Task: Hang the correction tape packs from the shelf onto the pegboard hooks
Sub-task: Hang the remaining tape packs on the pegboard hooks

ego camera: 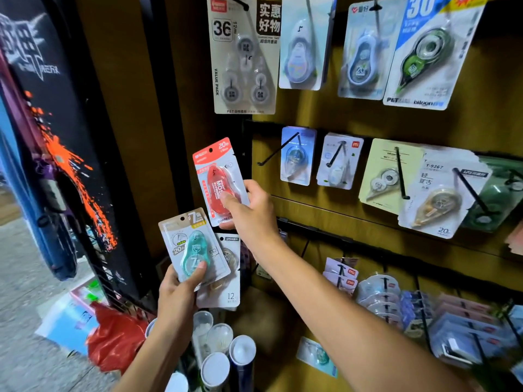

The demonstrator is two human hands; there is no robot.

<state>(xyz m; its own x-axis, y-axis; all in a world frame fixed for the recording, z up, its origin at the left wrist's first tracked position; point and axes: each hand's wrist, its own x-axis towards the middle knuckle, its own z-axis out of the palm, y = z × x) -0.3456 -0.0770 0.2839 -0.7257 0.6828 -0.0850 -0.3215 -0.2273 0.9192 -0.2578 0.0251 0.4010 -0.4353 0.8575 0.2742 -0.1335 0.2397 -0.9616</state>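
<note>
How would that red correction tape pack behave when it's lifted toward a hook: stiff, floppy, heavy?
Probably light: the right hand holds the red pack up by its lower end with thumb and fingers alone. Likely fairly stiff, since the card stands straight above the grip without drooping. Its glossy plastic blister might be a little slippery.
</note>
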